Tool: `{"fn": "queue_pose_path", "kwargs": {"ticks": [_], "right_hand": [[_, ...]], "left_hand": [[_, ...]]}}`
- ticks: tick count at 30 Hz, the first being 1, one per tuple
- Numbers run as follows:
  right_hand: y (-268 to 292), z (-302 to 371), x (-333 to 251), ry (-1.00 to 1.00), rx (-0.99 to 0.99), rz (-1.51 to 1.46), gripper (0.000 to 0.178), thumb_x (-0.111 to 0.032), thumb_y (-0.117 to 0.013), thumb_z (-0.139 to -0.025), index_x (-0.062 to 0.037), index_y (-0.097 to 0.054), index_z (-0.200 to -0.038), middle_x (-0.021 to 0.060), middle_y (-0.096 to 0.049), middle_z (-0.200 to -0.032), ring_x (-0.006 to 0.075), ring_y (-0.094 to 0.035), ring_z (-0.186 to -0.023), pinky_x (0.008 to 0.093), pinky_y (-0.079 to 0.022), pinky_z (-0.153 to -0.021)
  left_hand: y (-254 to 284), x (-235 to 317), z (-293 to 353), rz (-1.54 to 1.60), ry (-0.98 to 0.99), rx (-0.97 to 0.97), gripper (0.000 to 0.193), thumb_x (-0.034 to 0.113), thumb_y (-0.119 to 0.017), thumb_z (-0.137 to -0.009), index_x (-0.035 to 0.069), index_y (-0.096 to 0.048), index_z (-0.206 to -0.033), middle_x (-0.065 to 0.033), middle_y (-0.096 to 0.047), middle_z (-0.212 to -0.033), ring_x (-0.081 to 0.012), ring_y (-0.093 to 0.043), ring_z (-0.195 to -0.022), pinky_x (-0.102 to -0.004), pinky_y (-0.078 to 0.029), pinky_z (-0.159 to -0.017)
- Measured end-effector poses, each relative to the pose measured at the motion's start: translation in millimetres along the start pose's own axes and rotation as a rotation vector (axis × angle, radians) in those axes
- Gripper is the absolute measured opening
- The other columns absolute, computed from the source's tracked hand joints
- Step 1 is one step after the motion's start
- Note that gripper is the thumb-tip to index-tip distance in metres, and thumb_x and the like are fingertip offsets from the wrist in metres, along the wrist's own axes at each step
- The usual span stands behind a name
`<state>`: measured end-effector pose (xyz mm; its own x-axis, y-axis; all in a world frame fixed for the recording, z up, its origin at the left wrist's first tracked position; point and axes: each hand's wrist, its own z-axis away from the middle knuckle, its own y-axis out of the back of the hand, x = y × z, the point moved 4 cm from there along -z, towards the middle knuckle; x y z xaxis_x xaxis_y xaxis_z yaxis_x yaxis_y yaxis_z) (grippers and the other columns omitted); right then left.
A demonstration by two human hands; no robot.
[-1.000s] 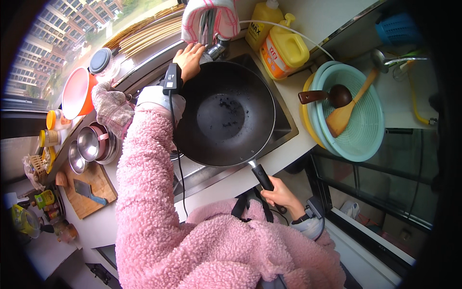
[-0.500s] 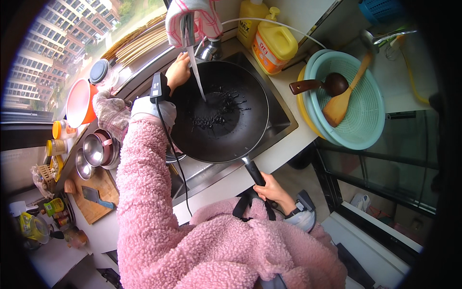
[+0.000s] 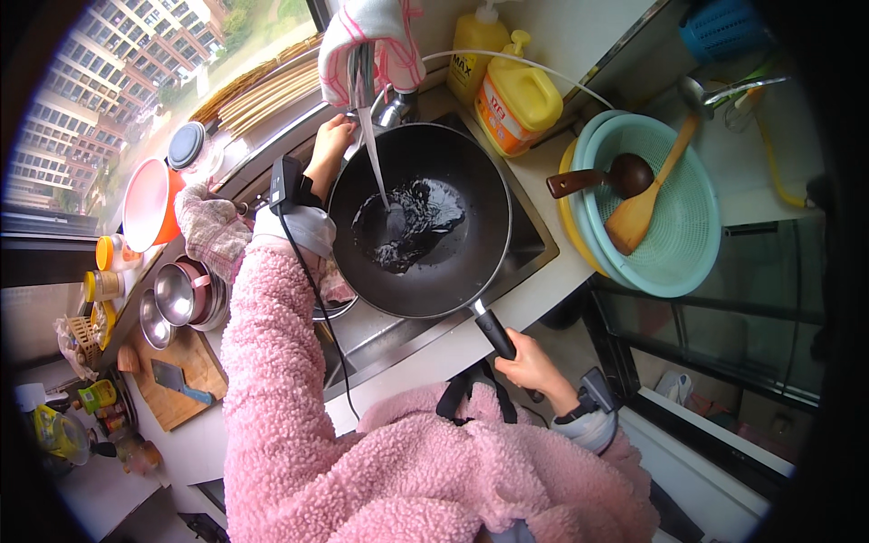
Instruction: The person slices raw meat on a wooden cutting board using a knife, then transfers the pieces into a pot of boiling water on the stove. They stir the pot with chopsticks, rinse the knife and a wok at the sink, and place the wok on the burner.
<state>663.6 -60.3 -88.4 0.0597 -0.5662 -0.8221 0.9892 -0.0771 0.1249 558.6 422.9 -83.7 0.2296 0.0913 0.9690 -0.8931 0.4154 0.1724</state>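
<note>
A black wok sits over the sink, tipped slightly. My right hand is closed around its black handle, at the near right. Water runs from the faucet into the wok and pools dark and shiny on its bottom. My left hand is beyond the wok's far left rim, beside the faucet base, its fingers curled. What its fingertips hold is too small to make out. A white cloth with pink stripes hangs over the faucet.
Yellow bottles stand behind the sink. Right of it, stacked teal colanders hold a brown ladle and a wooden spatula. On the left are metal bowls, an orange bowl and a cutting board with a cleaver.
Water has spread into a larger pool in the wok, where only scattered streaks lay before. The wok and my right hand appear slightly lower and to the right in view.
</note>
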Motion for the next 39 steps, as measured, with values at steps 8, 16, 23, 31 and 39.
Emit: {"fn": "queue_pose_path", "kwargs": {"ticks": [8, 16, 23, 31, 39], "right_hand": [[-8.0, -3.0, 21.3, -0.279, -0.417, -0.554, 0.015, 0.003, -0.051, -0.081, -0.0042, -0.043, -0.092, 0.0007, -0.046, -0.062, 0.0066, -0.042, -0.041, 0.0230, -0.035, -0.035], [-34.0, -16.4, 56.2, -0.073, -0.445, -0.479, 0.016, 0.002, -0.053, -0.080, -0.0027, -0.044, -0.092, 0.0005, -0.045, -0.060, 0.0076, -0.043, -0.041, 0.0227, -0.036, -0.037], [-31.3, -31.2, 62.0, 0.006, -0.298, -0.458, 0.036, 0.002, -0.055, -0.079, 0.0010, -0.045, -0.114, -0.0004, -0.048, -0.062, 0.0066, -0.044, -0.041, 0.0226, -0.036, -0.037], [-12.5, -6.7, 55.0, 0.031, 0.030, -0.267, 0.026, 0.001, -0.056, -0.076, -0.0018, -0.053, -0.101, -0.0016, -0.048, -0.060, 0.0060, -0.043, -0.040, 0.0231, -0.034, -0.036], [-7.9, 40.7, 49.3, -0.088, -0.295, -0.461, 0.022, 0.005, -0.052, -0.079, -0.0021, -0.045, -0.099, 0.0011, -0.046, -0.061, 0.0075, -0.042, -0.040, 0.0235, -0.035, -0.035]], "left_hand": [[-8.8, 0.7, 4.9, 0.266, 0.038, 0.151, 0.011, 0.007, -0.050, -0.088, -0.001, -0.058, -0.090, -0.0041, -0.057, -0.078, -0.0126, -0.053, -0.066, -0.0252, -0.044, -0.061], [-13.3, 4.3, 11.0, 0.356, 0.050, 0.181, 0.035, -0.003, -0.045, -0.080, -0.005, -0.052, -0.114, -0.0070, -0.058, -0.091, -0.0137, -0.057, -0.077, -0.0234, -0.043, -0.062], [-22.7, 19.7, 10.1, 0.337, 0.086, 0.081, 0.040, 0.000, -0.049, -0.080, 0.004, -0.042, -0.119, -0.0054, -0.046, -0.114, -0.0174, -0.044, -0.105, -0.0306, -0.038, -0.082], [-14.7, 10.9, 14.6, 0.101, 0.031, 0.053, 0.057, -0.002, -0.039, -0.078, 0.000, -0.039, -0.134, -0.0111, -0.047, -0.134, -0.0193, -0.047, -0.120, -0.0279, -0.037, -0.095], [-1.5, 50.1, 177.6, 0.048, -0.212, -0.046, 0.040, 0.001, -0.040, -0.084, 0.000, -0.051, -0.122, -0.0115, -0.064, -0.103, -0.0145, -0.060, -0.088, -0.0247, -0.046, -0.076]]}}
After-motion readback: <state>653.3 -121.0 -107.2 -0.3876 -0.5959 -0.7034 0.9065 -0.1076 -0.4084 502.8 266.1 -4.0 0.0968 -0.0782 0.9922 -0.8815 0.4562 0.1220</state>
